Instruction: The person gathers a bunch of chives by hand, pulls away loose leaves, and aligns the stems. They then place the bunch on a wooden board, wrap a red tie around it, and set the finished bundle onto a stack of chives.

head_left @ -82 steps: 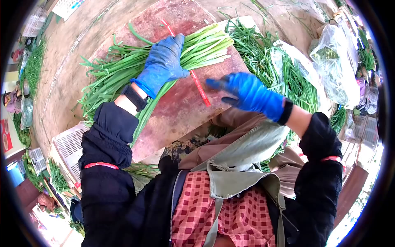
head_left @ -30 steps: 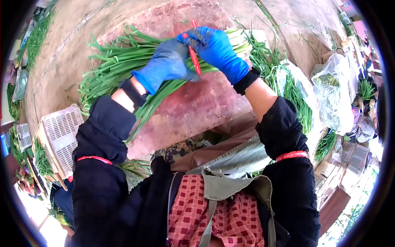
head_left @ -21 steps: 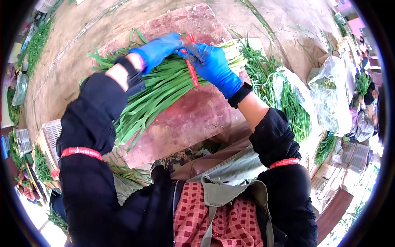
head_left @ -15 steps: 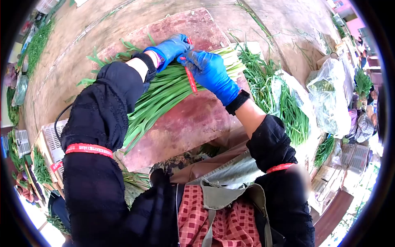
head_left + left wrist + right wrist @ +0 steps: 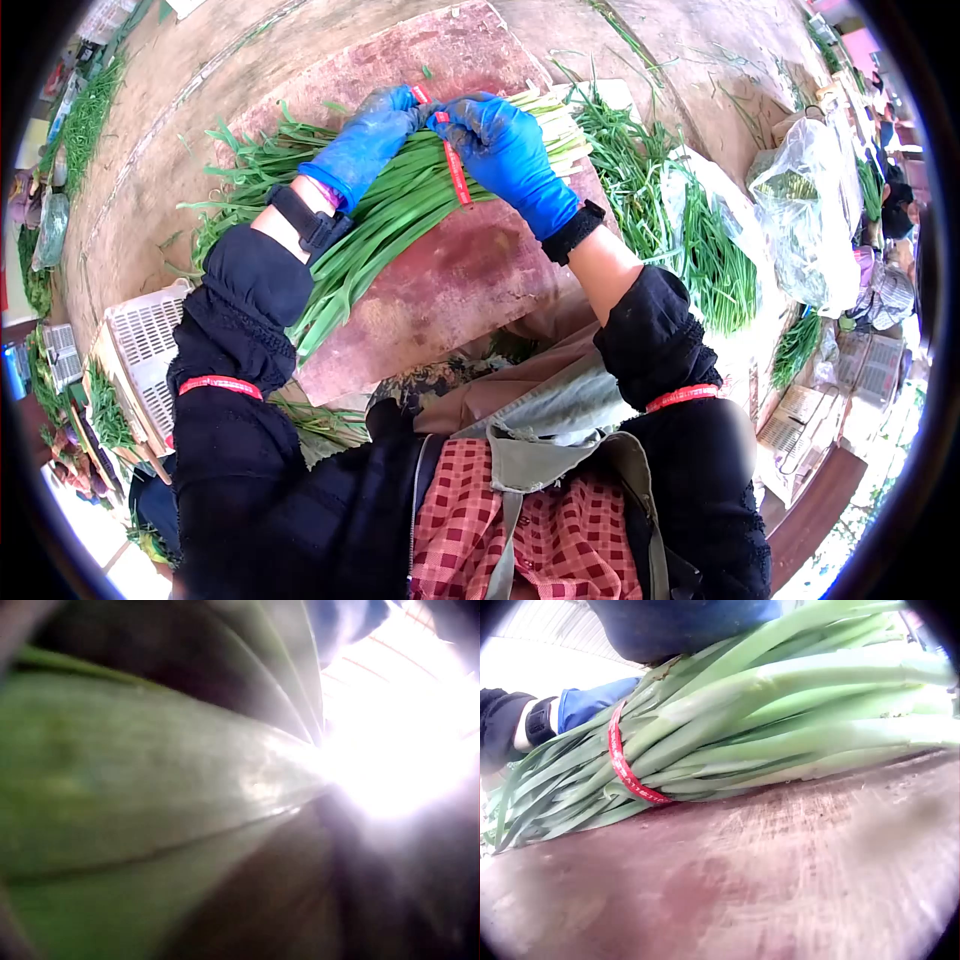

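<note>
A bunch of long green leafy stalks with pale ends lies across a reddish board. A red printed tie passes round its middle; in the right wrist view the tie curves snugly down the side of the stalks. On top of the bunch, my blue-gloved left hand pinches one end of the tie. Close beside it, my blue-gloved right hand pinches the other end with curled fingertips. A blurred green leaf and strong glare fill the left wrist view.
Loose greens lie right of the board, with more on a plastic sheet. A clear plastic bag stands further right. A white slatted crate is at the left, near my sleeve.
The tie lay flat under the bunch and now wraps up round it. My right hand came in from the right to the tie; my left shifted from pressing the stalks to the tie's end.
</note>
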`<state>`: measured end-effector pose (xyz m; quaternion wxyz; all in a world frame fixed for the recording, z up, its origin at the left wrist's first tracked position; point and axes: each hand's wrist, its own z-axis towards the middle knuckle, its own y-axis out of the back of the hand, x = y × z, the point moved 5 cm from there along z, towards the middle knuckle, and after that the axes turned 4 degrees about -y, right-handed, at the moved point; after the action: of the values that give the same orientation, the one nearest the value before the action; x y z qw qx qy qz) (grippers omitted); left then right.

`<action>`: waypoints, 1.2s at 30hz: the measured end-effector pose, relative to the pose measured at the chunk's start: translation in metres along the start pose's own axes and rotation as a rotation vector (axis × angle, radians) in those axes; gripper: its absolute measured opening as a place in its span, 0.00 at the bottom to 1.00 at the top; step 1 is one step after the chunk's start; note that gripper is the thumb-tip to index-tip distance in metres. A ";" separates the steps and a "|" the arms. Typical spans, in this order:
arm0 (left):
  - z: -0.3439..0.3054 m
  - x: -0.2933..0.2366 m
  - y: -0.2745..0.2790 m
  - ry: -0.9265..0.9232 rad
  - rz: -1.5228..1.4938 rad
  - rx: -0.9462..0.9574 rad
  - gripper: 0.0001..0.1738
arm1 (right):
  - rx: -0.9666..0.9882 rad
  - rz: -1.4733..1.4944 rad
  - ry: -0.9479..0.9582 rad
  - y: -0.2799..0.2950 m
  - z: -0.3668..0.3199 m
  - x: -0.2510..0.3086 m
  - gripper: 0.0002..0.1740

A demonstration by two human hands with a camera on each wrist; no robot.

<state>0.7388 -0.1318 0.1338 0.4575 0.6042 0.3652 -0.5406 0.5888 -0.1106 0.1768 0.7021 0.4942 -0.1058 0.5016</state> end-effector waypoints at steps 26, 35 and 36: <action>-0.030 -0.039 -0.017 0.009 0.717 -0.079 0.73 | 0.455 -0.111 -0.103 -0.007 0.034 -0.005 0.11; -0.038 -0.019 -0.016 -0.097 0.552 -0.234 0.47 | 0.231 -0.017 -0.131 -0.003 0.026 0.005 0.10; -0.034 -0.020 -0.020 -0.174 0.579 -0.201 0.40 | 0.257 -0.061 -0.304 -0.001 0.025 -0.007 0.12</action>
<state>0.7285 -0.0920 0.1502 0.6793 0.5865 0.1890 -0.3986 0.5950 -0.1345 0.1839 0.6242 0.6527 -0.1307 0.4090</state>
